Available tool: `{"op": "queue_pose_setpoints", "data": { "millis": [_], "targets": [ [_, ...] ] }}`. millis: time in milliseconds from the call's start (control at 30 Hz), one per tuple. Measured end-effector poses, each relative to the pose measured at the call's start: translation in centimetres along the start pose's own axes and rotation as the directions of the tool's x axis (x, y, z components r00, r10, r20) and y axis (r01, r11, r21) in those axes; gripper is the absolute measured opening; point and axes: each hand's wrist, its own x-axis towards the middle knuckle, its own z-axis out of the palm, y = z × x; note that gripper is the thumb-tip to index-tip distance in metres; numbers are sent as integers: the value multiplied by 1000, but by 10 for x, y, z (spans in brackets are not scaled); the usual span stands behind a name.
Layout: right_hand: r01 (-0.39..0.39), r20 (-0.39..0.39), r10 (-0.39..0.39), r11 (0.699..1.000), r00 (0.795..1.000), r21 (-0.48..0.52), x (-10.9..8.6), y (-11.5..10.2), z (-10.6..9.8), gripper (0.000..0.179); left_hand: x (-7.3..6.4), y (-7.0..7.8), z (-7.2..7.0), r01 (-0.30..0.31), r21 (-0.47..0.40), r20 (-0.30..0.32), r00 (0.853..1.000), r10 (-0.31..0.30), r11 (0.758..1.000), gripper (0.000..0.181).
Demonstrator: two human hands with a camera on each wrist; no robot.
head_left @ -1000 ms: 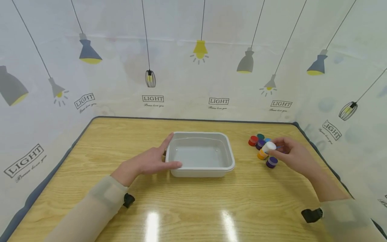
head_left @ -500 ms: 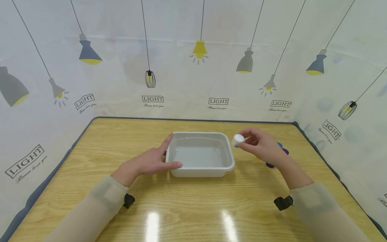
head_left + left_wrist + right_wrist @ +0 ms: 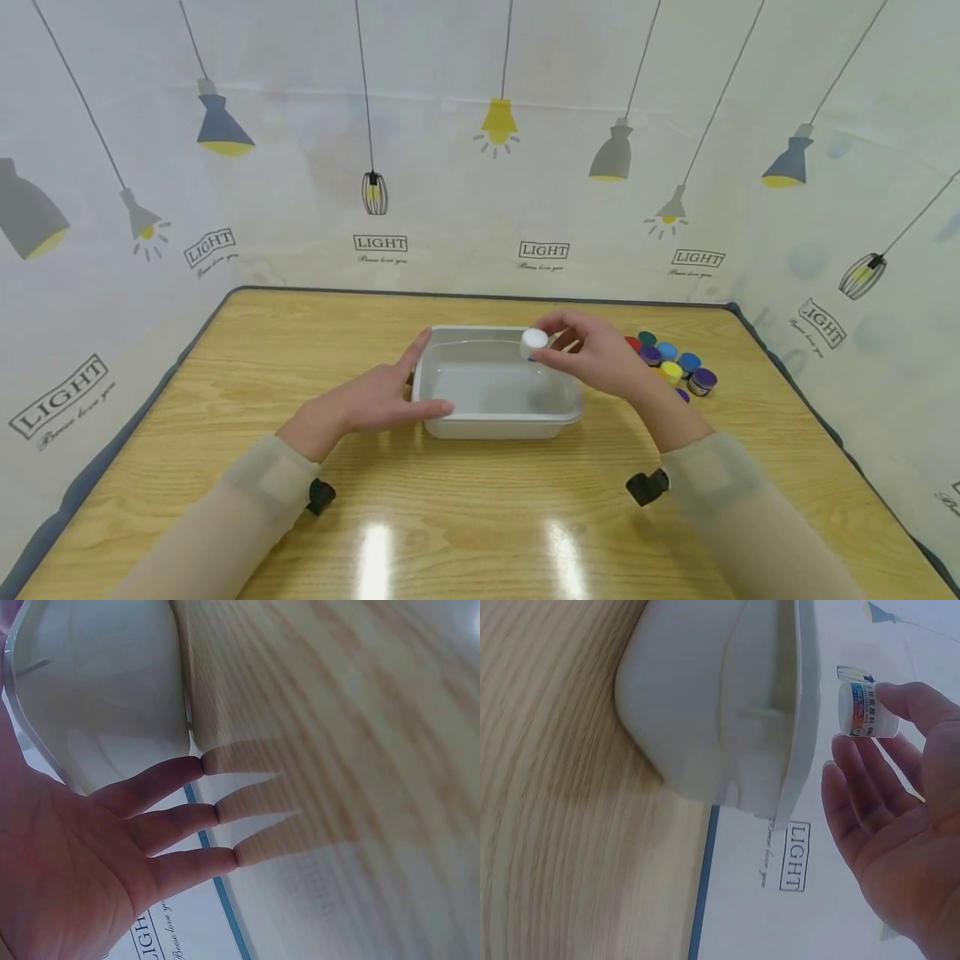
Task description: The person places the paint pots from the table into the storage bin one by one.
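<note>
- One pale printed backdrop stands along the far side, left and right.
- Wooden table within it.
- White tub at mid-table.
- Left hand at the tub's left end, spread wide, fingers fairly straight, thumb lying over the near-left rim.
- Right hand above the tub's far-right part, thumb and fingertips pinching the white jar, its other fingers loosely bent.
- Several coloured jars, among them a yellow jar, clustered on the table right of the tub.
- White jar, labelled, held above the rim.
</note>
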Motion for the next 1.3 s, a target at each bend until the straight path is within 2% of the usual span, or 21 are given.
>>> {"op": "queue_pose_setpoints", "data": {
  "millis": [333,633,833,1067,1300],
  "targets": [
    [68,38,-68,998,997,-16,24,-10,23,38,2,1,0,18,-7,16,1000,-17,1000,126],
    [23,137,-24,1000,990,7,43,-14,39,34,1,3,0,26,-4,21,999,-25,1000,127],
    [-7,171,3,1000,985,27,53,-15,51,33,1,3,-1,26,-2,24,999,-26,1000,127],
    [-11,228,4,1000,974,29,65,-14,65,39,-1,2,-1,28,-1,25,999,-28,1000,127],
    [-35,279,44,999,959,-37,73,-11,77,35,0,3,-1,26,13,21,999,-26,1000,127]
  ]
}}
